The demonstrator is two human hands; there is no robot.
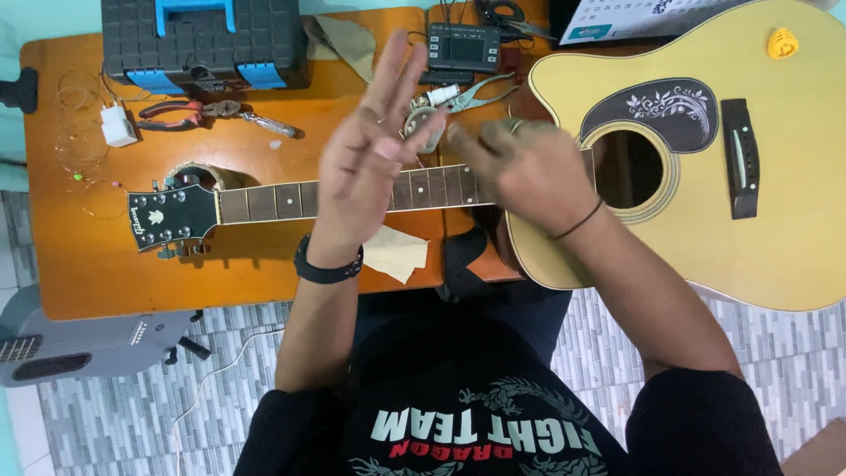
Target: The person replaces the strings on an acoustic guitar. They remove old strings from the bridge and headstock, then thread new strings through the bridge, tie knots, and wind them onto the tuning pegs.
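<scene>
left hand (pixel 366 163): fingers spread, above acoustic guitar (pixel 687 159) neck | right hand (pixel 520 163): grip indeterminate, blurred, near soundhole | keep both hands steady over neck

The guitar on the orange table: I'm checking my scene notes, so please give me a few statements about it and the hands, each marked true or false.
1. The acoustic guitar lies flat with its headstock to the picture's left. True.
2. The left hand grips the pliers. False: its fingers are spread above the neck, and the pliers lie apart on the table.
3. A yellow pick rests on the guitar body. True.
4. The right hand is inside the soundhole. False: it is beside it, over the neck's end.
</scene>
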